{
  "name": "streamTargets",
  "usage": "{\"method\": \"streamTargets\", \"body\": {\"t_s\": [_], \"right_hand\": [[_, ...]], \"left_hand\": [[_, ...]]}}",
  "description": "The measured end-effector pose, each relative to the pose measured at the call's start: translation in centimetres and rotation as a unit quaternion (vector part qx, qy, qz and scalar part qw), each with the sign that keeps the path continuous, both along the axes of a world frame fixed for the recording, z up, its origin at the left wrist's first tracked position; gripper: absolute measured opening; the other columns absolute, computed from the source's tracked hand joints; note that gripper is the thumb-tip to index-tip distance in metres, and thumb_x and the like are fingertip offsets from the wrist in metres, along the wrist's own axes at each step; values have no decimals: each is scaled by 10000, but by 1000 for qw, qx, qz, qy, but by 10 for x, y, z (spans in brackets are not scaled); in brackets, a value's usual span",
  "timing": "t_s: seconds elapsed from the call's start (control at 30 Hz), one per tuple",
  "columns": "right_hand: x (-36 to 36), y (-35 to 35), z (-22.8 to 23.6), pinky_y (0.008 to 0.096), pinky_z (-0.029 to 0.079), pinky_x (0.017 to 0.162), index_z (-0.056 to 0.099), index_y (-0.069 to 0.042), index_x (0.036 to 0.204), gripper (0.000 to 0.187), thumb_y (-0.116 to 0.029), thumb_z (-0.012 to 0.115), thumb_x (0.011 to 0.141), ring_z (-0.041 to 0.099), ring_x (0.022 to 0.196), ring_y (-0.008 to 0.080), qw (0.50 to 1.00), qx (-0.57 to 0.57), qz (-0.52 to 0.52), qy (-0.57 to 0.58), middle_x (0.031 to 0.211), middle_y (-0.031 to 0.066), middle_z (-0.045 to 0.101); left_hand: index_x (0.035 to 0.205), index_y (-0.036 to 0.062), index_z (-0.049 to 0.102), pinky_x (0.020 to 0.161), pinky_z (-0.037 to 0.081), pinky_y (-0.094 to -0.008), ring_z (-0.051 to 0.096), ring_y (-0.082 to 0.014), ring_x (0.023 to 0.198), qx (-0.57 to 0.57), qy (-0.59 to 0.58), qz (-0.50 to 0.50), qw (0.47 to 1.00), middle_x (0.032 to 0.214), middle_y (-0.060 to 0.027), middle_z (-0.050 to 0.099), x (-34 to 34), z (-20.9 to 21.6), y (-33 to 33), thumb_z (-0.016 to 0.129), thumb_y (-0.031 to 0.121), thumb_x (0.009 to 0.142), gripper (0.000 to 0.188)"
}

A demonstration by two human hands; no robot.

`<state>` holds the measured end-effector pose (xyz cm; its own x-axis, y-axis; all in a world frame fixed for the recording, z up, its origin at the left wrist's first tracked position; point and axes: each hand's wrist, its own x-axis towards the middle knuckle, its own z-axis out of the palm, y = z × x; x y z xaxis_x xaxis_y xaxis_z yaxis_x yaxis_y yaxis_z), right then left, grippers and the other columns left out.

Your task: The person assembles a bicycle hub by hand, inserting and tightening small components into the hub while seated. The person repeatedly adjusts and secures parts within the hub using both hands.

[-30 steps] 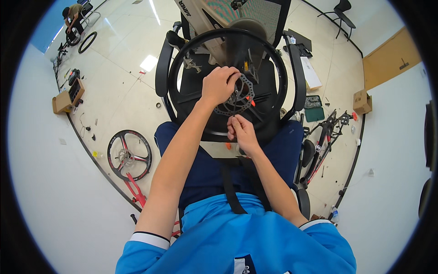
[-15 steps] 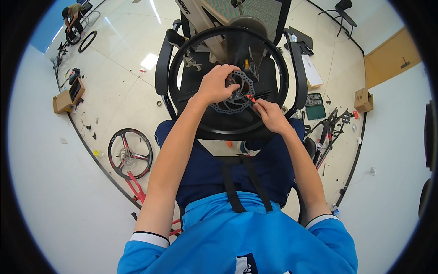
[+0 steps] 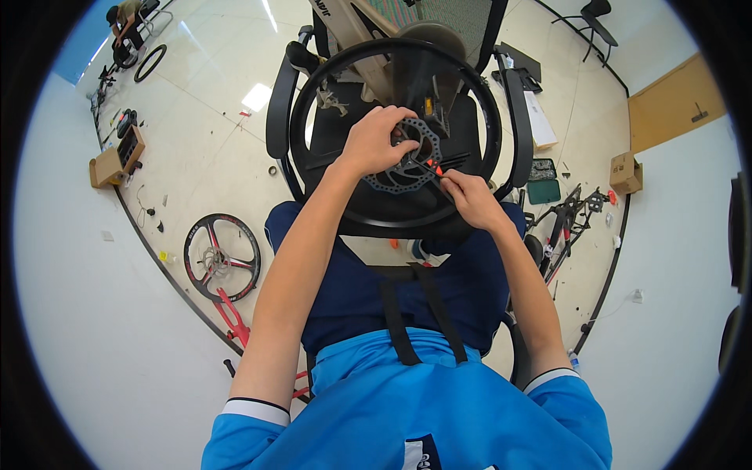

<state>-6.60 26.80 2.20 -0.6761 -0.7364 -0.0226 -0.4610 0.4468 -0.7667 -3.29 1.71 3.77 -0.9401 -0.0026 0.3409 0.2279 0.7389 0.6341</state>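
A black bicycle wheel lies across a black office chair in front of me, with a metal brake disc at its middle. My left hand is closed over the disc's upper left, thumb and fingers bent in towards the hub. My right hand pinches a thin dark rod, which looks like a hex key, reaching to the disc's centre. A small orange piece shows beside the rod. What my left fingertips touch is partly hidden.
A pale bicycle frame leans on the chair beyond the wheel. Armrests flank it. A three-spoke wheel and red frame lie left. At right are a green tool case and a dark bicycle frame. Another person works far left.
My right hand has shifted slightly right with the rod. My left hand keeps its place on the disc, and the whole view has moved a little.
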Motion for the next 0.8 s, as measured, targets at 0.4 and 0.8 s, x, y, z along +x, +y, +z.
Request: {"method": "streamTargets", "body": {"t_s": [0.4, 0.8], "right_hand": [[-5, -3, 8, 417, 482, 701, 596, 35, 939, 212, -153, 530, 1009, 624, 764, 404, 1000, 23, 18, 5, 790, 217, 627], [-61, -11, 52, 406, 503, 705, 628, 30, 917, 199, -139, 554, 990, 639, 762, 382, 982, 86, 129, 107, 782, 190, 658]], "left_hand": [[1149, 135, 660, 827, 512, -370, 613, -242, 919, 1, -6, 3, 1000, 929, -38, 640, 1, 1, 0, 807, 227, 752, 434], [1149, 128, 657, 827, 515, -370, 616, -246, 919, 10, -2, 2, 1000, 941, -40, 645, 0, 0, 0, 813, 245, 750, 444]]}}
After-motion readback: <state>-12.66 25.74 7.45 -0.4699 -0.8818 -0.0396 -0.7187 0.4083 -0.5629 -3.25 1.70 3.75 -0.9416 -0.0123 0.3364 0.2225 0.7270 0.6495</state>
